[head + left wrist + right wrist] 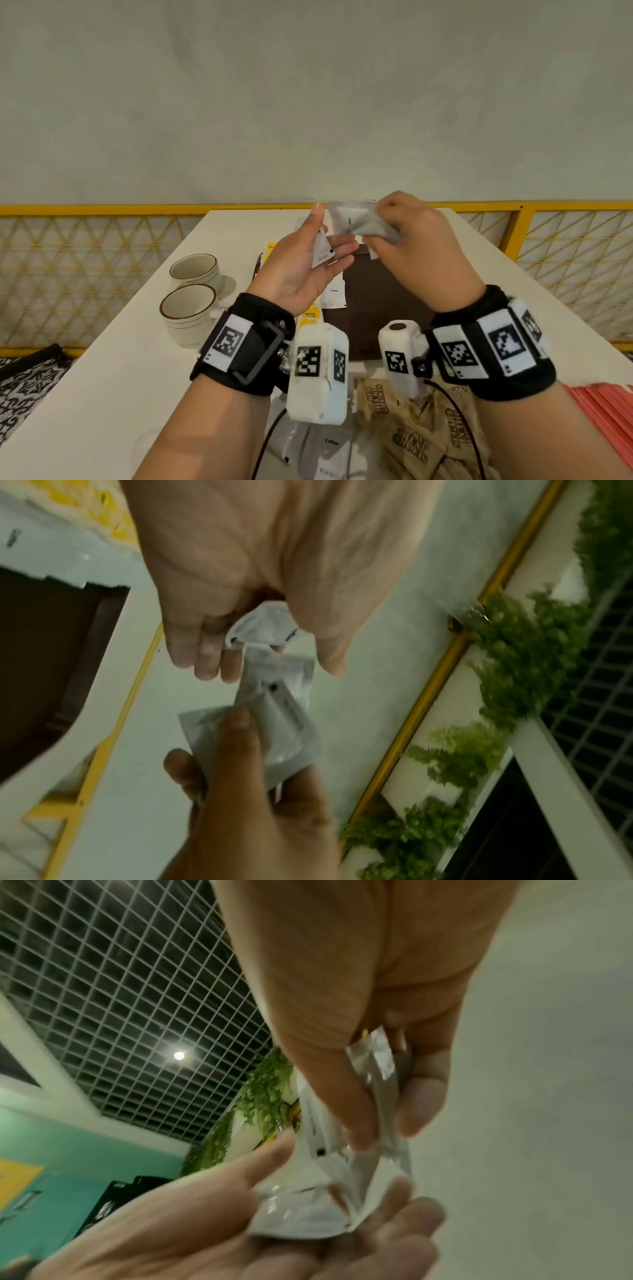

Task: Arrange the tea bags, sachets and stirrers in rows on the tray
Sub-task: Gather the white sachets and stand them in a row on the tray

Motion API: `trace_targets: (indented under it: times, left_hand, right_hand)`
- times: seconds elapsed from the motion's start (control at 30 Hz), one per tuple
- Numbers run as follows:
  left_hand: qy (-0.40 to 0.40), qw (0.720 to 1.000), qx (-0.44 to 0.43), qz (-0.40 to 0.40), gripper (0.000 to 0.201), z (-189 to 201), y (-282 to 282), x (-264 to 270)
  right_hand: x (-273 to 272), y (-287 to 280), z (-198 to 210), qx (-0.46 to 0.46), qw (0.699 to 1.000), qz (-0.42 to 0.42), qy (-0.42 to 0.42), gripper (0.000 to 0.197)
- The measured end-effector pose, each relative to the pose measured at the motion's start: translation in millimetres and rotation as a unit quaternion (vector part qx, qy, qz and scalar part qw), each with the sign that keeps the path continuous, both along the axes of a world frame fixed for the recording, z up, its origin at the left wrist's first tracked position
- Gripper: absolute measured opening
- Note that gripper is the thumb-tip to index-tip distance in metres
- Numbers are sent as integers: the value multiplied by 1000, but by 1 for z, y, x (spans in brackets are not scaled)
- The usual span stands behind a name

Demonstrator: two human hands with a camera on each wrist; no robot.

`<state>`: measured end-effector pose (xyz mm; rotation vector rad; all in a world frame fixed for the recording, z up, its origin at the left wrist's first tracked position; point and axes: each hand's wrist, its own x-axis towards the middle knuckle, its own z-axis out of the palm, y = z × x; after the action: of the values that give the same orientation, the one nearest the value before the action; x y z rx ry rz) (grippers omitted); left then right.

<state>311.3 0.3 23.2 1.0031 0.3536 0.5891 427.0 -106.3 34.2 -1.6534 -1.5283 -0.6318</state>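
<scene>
The right hand [411, 236] pinches a bunch of white sachets [363, 219] above the tray [383, 301]; the left hand [305, 263], at 9 o'clock, holds one sachet [320, 251] loosely on half-straight fingers. Best to peel sachets off singly, then lay them flat in line beside the sachet on the tray's 9 o'clock edge [334, 296].

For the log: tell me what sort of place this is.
Probably a café or hotel refreshment corner: two ceramic cups on a white table, "Coffee" sachets, raw-sugar packets, plus an open-grid ceiling and hanging greenery.
</scene>
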Motion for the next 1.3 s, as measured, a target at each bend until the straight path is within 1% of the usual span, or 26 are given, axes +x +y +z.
trace_targets:
  times: [0.07, 0.1, 0.2, 0.27, 0.3, 0.33, 0.37, 0.4, 0.43, 0.47, 0.5, 0.53, 0.57, 0.6, 0.63, 0.7, 0.8, 0.87, 0.97, 1.03, 1.1, 1.13, 1.2, 1.3]
  left_hand:
    - [14, 999, 37, -15, 62, -2, -3, 2]
    - [14, 999, 47, -21, 64, -2, -5, 2]
    - [6, 999, 33, -32, 42, -3, -5, 1]
    - [5, 999, 16, -39, 32, -2, -4, -3]
    - [1, 999, 5, -41, 28, -2, -1, -4]
    - [-13, 999, -10, -44, 25, -1, 1, -6]
    - [-34, 998, -27, -46, 23, -1, 3, -7]
    - [-56, 997, -43, -43, 22, -1, 5, -8]
    - [-73, 995, -55, -40, 21, -1, 8, -8]
    - [-81, 994, -59, -38, 22, -1, 10, -8]
    - [-80, 995, -54, -34, 23, -1, 10, -8]
    - [-74, 996, -43, -24, 25, -2, 11, -8]
    - [-67, 997, -25, -13, 26, -2, 10, -8]
    - [-60, 998, -3, -7, 29, -1, 9, -8]
    - [-55, 998, 20, -5, 33, -1, 7, -7]
    - [-44, 997, 58, -16, 39, -1, 2, -7]
    - [-30, 994, 99, -30, 34, -2, -3, -6]
    - [-24, 993, 115, -15, 29, -3, -4, -5]
    - [-26, 995, 97, 16, 16, -4, 0, -4]
    - [-31, 996, 75, 23, 13, -4, 1, -4]
    - [-45, 997, 51, 22, 14, -3, 0, -4]
    - [-55, 998, 38, 21, 15, -3, 0, -3]
    - [-73, 997, 13, 24, 20, -3, 0, -2]
    - [-78, 996, 9, 34, 22, -2, -2, 0]
  right_hand:
    - [-8, 5, -3, -64, 997, 33, -18, 6]
    - [-11, 7, -5, -92, 994, 50, -23, 10]
    - [-20, 9, -8, -153, 983, 96, -45, 16]
    - [-22, 9, -7, -171, 976, 128, -42, 18]
    - [-21, 7, -6, -173, 974, 144, -22, 19]
    - [-19, 5, -5, -173, 973, 150, 15, 19]
    - [-16, 2, -3, -169, 972, 145, 72, 20]
    - [-14, 0, -1, -161, 967, 136, 147, 21]
    - [-12, -3, 2, -144, 953, 135, 229, 22]
    - [-10, -5, 3, -123, 931, 149, 310, 23]
    - [-8, -6, 5, -104, 899, 176, 388, 25]
    - [-7, -7, 6, -92, 861, 209, 455, 27]
    - [-6, -9, 8, -85, 823, 240, 507, 29]
    - [-6, -10, 10, -81, 797, 262, 538, 28]
    - [-5, -11, 12, -78, 786, 273, 550, 26]
    - [-3, -12, 12, -74, 787, 269, 550, 25]
    - [-3, -9, 10, -68, 799, 255, 540, 23]
    - [-3, -8, 9, -71, 801, 256, 536, 19]
    - [-2, -8, 10, -45, 802, 226, 551, 19]
    - [2, -8, 10, -15, 814, 197, 546, 19]
    - [5, -9, 9, -10, 827, 182, 531, 18]
    - [6, -9, 9, -13, 829, 184, 529, 16]
    - [6, -10, 9, -14, 824, 194, 532, 14]
    - [6, -10, 9, 3, 824, 191, 534, 18]
